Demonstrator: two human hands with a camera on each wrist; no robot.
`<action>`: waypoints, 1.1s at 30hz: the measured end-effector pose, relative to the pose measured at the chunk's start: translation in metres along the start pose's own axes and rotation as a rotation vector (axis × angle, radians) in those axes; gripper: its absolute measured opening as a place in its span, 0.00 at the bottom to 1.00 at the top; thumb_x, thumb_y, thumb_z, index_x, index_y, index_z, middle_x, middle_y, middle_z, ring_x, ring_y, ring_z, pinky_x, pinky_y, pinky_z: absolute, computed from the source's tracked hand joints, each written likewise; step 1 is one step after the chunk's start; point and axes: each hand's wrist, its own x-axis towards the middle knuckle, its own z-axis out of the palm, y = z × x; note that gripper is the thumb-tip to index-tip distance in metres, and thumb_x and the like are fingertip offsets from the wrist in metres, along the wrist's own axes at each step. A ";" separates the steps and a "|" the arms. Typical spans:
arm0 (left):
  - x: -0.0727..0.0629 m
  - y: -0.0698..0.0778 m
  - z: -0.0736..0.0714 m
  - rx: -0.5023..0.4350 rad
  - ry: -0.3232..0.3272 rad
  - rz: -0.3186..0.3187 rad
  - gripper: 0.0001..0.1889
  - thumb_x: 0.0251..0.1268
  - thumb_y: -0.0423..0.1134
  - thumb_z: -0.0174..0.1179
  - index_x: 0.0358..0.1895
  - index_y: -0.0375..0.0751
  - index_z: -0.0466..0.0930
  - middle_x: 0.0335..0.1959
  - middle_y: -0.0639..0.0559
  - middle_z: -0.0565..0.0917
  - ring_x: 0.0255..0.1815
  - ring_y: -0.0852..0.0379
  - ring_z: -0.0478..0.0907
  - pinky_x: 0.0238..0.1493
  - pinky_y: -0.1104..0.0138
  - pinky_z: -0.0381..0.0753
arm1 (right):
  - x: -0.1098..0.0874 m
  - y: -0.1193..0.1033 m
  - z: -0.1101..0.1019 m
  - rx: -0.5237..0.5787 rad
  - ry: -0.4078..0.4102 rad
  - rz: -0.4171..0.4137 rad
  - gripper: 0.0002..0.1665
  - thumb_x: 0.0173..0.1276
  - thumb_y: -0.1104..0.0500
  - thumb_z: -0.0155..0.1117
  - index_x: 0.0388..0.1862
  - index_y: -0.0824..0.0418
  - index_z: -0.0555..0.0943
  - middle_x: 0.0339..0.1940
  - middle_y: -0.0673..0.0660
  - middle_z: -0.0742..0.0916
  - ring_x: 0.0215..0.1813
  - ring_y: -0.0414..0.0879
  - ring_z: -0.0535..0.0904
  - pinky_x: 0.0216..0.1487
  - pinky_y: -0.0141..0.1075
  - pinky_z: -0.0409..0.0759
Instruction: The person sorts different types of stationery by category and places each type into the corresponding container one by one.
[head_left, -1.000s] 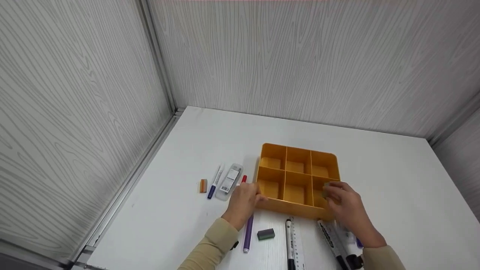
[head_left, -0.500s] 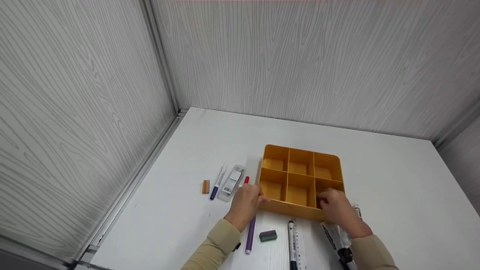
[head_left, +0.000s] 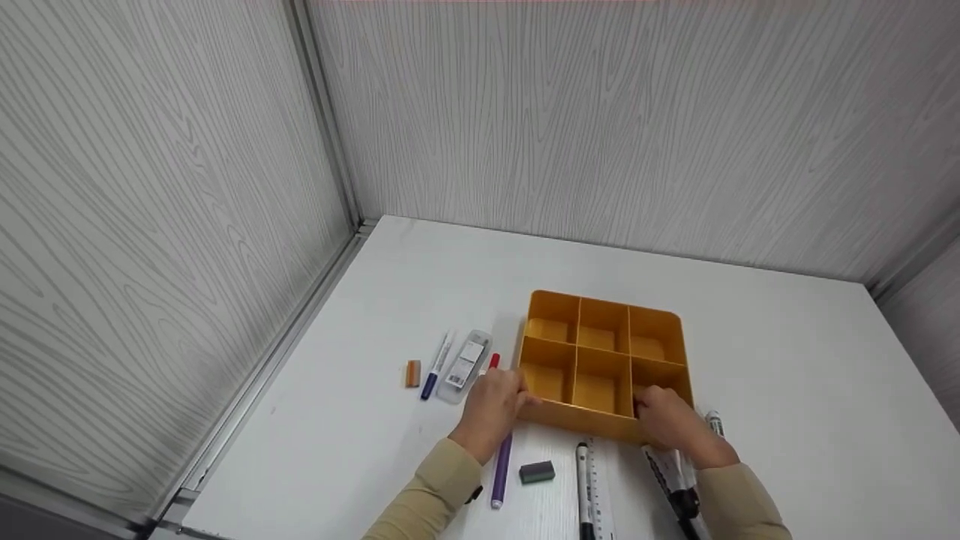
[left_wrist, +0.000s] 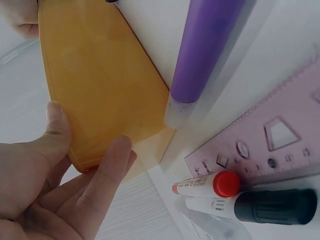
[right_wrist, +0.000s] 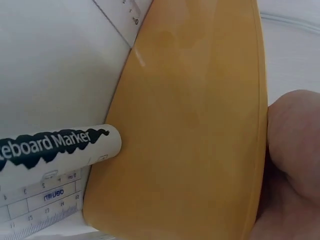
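Observation:
A yellow-orange box [head_left: 585, 421] with several compartments sits on the white table. At its front left corner my left hand [head_left: 489, 401] grips the wall; in the left wrist view the thumb [left_wrist: 57, 122] lies at the rim with the fingers [left_wrist: 112, 167] against the outside. My right hand [head_left: 670, 417] reaches over the front wall into the front right compartment. Its fingertips are hidden there, and I cannot tell whether they hold anything. In the right wrist view the right hand [right_wrist: 295, 145] shows behind the box's rim.
Before the box lie a purple marker [head_left: 501, 472], a grey-green eraser [head_left: 536, 472], a black-capped marker [head_left: 583, 487], a clear ruler [head_left: 599, 495] and a whiteboard marker [right_wrist: 55, 150]. Leftward are an orange eraser [head_left: 413, 373], a blue-capped marker [head_left: 435, 367] and a clear case [head_left: 465, 365].
My right hand, which held a small greenish block over the front right compartment, has moved down into it; the block is now out of sight. The left hand keeps its grip on the corner.

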 end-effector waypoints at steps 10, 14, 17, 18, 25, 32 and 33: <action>-0.002 -0.003 0.001 -0.011 0.004 -0.002 0.09 0.56 0.43 0.69 0.31 0.40 0.86 0.26 0.53 0.87 0.24 0.65 0.75 0.26 0.73 0.74 | -0.003 0.000 0.005 0.012 0.110 -0.036 0.15 0.71 0.70 0.52 0.51 0.71 0.82 0.43 0.64 0.88 0.41 0.48 0.82 0.41 0.45 0.82; -0.002 -0.002 0.001 -0.005 -0.006 -0.007 0.11 0.54 0.45 0.69 0.30 0.39 0.87 0.26 0.52 0.87 0.23 0.65 0.73 0.25 0.73 0.73 | -0.009 0.002 0.001 0.029 0.169 -0.062 0.15 0.71 0.70 0.53 0.51 0.71 0.83 0.44 0.63 0.87 0.45 0.51 0.83 0.45 0.46 0.83; -0.001 -0.001 0.001 0.024 0.003 -0.009 0.12 0.53 0.46 0.70 0.29 0.40 0.87 0.25 0.52 0.87 0.22 0.65 0.73 0.24 0.73 0.73 | -0.016 0.005 -0.006 0.064 0.211 -0.084 0.15 0.71 0.71 0.51 0.50 0.69 0.82 0.48 0.63 0.86 0.49 0.54 0.83 0.50 0.48 0.82; -0.001 -0.001 0.001 0.035 0.011 -0.004 0.12 0.53 0.47 0.70 0.28 0.40 0.87 0.24 0.52 0.86 0.22 0.65 0.73 0.24 0.73 0.73 | -0.018 0.006 -0.008 0.071 0.236 -0.096 0.15 0.71 0.71 0.51 0.51 0.69 0.82 0.48 0.63 0.86 0.51 0.55 0.83 0.51 0.49 0.82; -0.001 0.000 0.001 0.054 0.030 0.021 0.13 0.53 0.48 0.70 0.27 0.40 0.86 0.23 0.52 0.85 0.22 0.64 0.74 0.24 0.72 0.72 | -0.039 0.023 -0.027 0.092 0.428 -0.094 0.15 0.71 0.73 0.51 0.50 0.67 0.82 0.48 0.61 0.86 0.52 0.55 0.83 0.53 0.50 0.81; -0.001 0.003 0.001 0.076 0.003 0.020 0.12 0.55 0.46 0.70 0.27 0.40 0.84 0.22 0.53 0.84 0.21 0.63 0.70 0.23 0.71 0.70 | -0.058 0.042 -0.031 0.055 0.556 -0.043 0.17 0.68 0.74 0.52 0.50 0.66 0.83 0.45 0.60 0.86 0.43 0.48 0.80 0.39 0.31 0.77; -0.001 0.003 0.001 0.084 -0.002 0.019 0.12 0.55 0.46 0.69 0.28 0.40 0.84 0.22 0.53 0.83 0.21 0.63 0.70 0.23 0.71 0.70 | -0.060 0.045 -0.030 0.053 0.561 -0.032 0.17 0.68 0.74 0.53 0.50 0.66 0.83 0.45 0.60 0.87 0.42 0.47 0.80 0.39 0.31 0.76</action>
